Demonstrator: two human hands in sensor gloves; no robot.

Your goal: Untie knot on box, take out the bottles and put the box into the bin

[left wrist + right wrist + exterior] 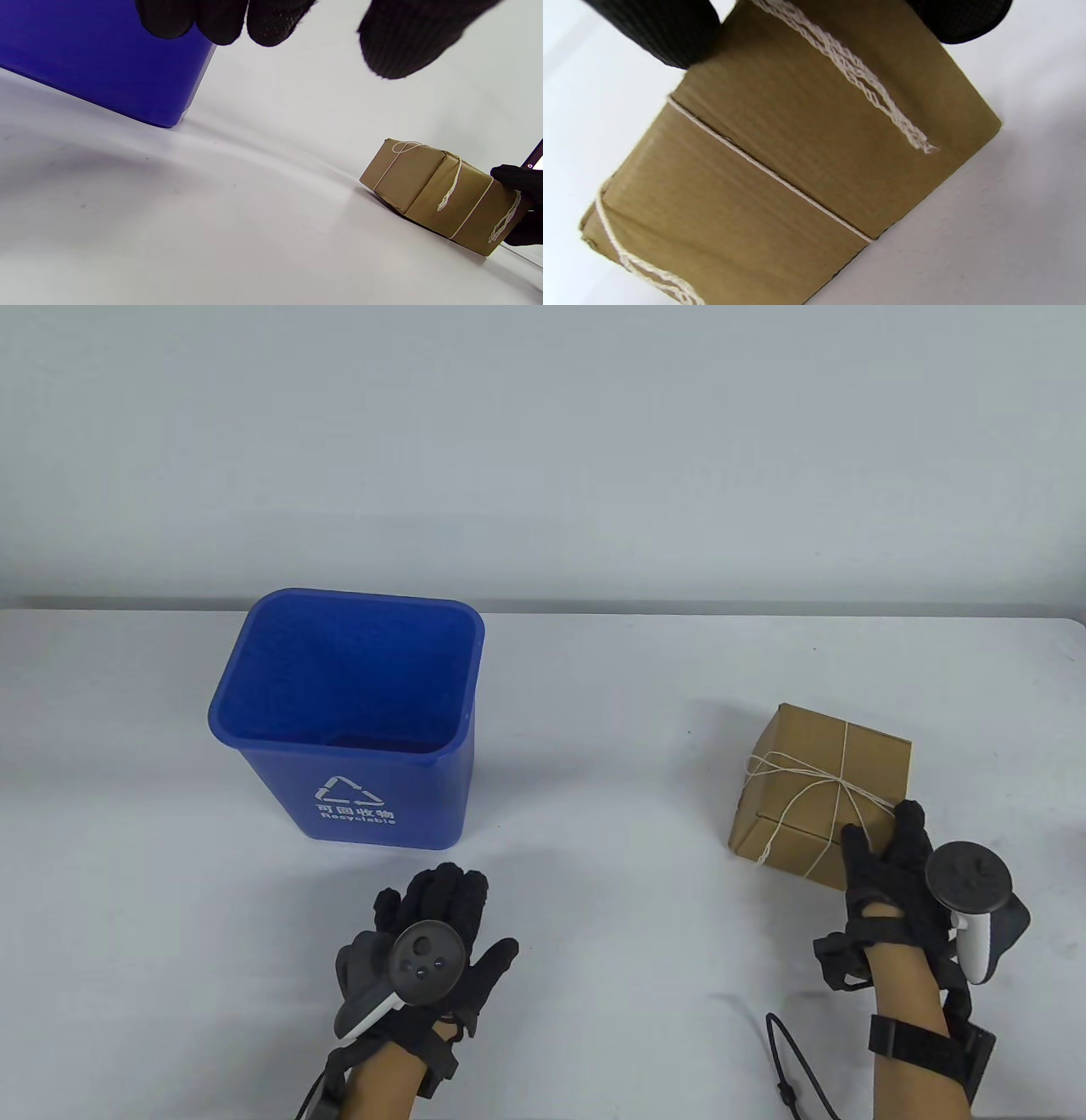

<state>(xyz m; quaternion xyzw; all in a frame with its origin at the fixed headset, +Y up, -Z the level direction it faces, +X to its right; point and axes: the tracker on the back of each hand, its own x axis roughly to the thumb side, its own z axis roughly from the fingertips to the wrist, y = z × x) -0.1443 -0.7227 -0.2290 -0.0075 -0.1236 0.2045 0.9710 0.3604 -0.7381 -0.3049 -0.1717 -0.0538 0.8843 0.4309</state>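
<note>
At frame right, the right hand [891, 865] fingers grip the brown cardboard box [819, 793]; white string knot [840, 782] still tied, nothing removed; left hand [433, 942] released.

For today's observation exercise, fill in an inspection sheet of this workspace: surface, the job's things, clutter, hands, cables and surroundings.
Surface: white table, bare around the items.
Job's things: blue recycling bin upright at left, nothing visible inside; cardboard box at right, closed, white string crossed over its top and still knotted. Bottles: nothing seen.
Clutter: nothing seen.
Hands: left hand open, in front of the bin, holding nothing; right hand at the box's near corner, thumb and fingers on it.
Cables: black cable on the table beside the right forearm.
Surroundings: plain pale wall behind.
</note>
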